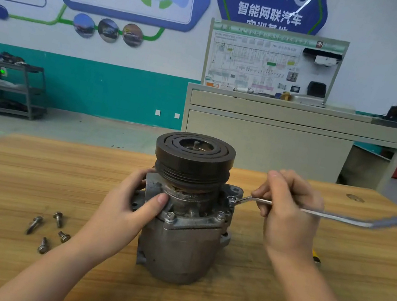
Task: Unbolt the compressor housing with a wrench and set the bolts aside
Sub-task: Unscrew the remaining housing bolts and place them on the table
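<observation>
On the wooden counter (272, 296), in the head view, the compressor (181, 240) is being stood upright near the middle, its dark grooved pulley (193, 160) uppermost. The housing is being steadied by the left hand (129, 207), whose fingers are being curled round the far left side of the flange while the thumb is being pressed against the neck just under the pulley. The wrench (326, 215) is being gripped by the right hand (288, 208), its fingers clamped round the shank close to the ring end; that ring end is being seated on a bolt (231, 199) at the right of the flange, and the long handle is being left jutting out to the right, blurred at its far end. Two more bolts (170, 216) are being left in the front of the flange. Four loose bolts (58, 218) are being kept on the counter to the left, well apart from the compressor and just beside the left forearm. A yellow object (316, 257) is being mostly hidden behind the right wrist. Beyond the counter, a grey cabinet (274, 137) carrying a wiring-diagram board (268, 64) is being seen against the wall.
</observation>
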`<state>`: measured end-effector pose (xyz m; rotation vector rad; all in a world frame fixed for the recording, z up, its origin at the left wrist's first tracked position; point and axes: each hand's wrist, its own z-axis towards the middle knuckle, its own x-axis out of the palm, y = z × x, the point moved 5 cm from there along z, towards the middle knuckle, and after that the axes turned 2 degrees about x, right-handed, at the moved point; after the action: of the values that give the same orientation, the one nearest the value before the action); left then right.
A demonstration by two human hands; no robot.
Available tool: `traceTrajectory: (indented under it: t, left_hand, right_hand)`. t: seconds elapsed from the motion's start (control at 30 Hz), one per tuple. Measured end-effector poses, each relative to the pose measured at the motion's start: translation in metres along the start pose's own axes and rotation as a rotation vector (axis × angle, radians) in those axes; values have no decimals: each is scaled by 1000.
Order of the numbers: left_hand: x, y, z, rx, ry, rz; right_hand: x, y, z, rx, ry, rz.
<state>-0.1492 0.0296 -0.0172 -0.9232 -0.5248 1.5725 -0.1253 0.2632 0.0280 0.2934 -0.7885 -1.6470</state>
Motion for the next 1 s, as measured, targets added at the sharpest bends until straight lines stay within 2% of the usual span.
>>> traceTrajectory:
  t: [0.1,0.2,0.27,0.33,0.43,0.53,0.67,0.77,1.0]
  left_hand:
    - [1,0,0,-10,2,-7]
    - [1,1,0,-14,-3,-3]
    - [1,1,0,-11,-6,1]
    - [1,1,0,-7,-5,3]
    - [0,2,0,-10,-6,3]
    - [0,2,0,-15,-2,-3]
    - [0,1,0,-7,-9,0]
    - [0,2,0,-5,-4,-1]
    - [0,4,0,-7,10,-24]
  right_hand:
    - [-4,-28,17,387,-9,259]
    - [0,-48,22,719,46,354]
    - [0,-55,20,794,44,356]
    - [0,-57,19,788,-17,358]
    - [-5,-48,18,697,-116,449]
    - [-10,-27,20,497,-95,478]
    - [-9,7,13,21,-4,110]
    - [-3,17,3,-211,79,-76]
    - [7,20,-7,-357,218,-192]
